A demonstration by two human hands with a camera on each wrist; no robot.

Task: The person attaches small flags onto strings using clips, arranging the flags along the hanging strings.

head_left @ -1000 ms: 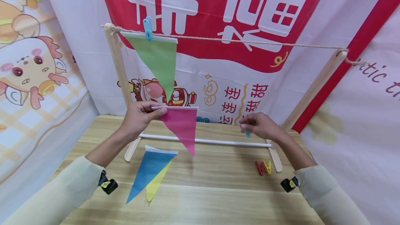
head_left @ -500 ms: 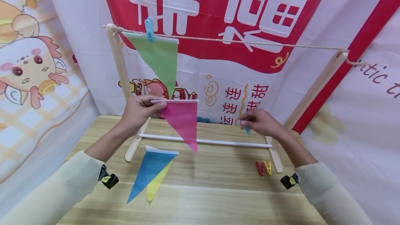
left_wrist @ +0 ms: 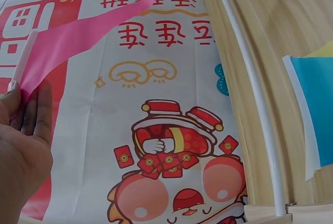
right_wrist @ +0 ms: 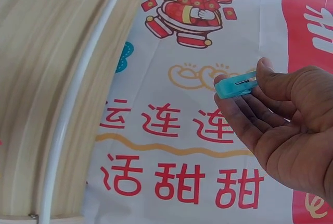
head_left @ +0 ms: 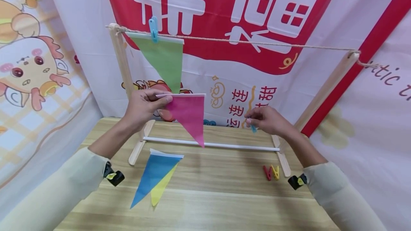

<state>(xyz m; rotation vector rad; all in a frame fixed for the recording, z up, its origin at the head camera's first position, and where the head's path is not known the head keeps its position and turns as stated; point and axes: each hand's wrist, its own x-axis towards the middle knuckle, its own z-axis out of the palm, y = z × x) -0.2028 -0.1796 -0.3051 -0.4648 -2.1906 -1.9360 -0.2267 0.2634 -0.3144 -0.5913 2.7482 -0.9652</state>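
My left hand (head_left: 142, 108) pinches the white-edged top left corner of a pink triangular pennant (head_left: 189, 113), which hangs point down in the air. In the left wrist view the pennant (left_wrist: 67, 41) stretches away from the thumb and fingers. My right hand (head_left: 269, 119) holds a light blue clothespin (right_wrist: 237, 84) between thumb and fingers, apart from the pennant. Above, a green pennant (head_left: 168, 60) hangs from a twine line (head_left: 224, 40), fixed by another blue clothespin (head_left: 154, 29). The pink pennant overlaps the green one's lower tip in the head view.
Wooden posts (head_left: 324, 95) carry the line, joined low down by a white rod (head_left: 224, 146). On the wooden table (head_left: 224, 209) lie a blue pennant (head_left: 152, 174) partly over a yellow pennant (head_left: 162, 188). A red clothespin (head_left: 267, 173) and a yellow clothespin (head_left: 275, 172) lie at the right.
My left hand has risen with the pink pennant, nearer the line. The right hand has lifted slightly with its clothespin. The pennants and clothespins on the table stay put.
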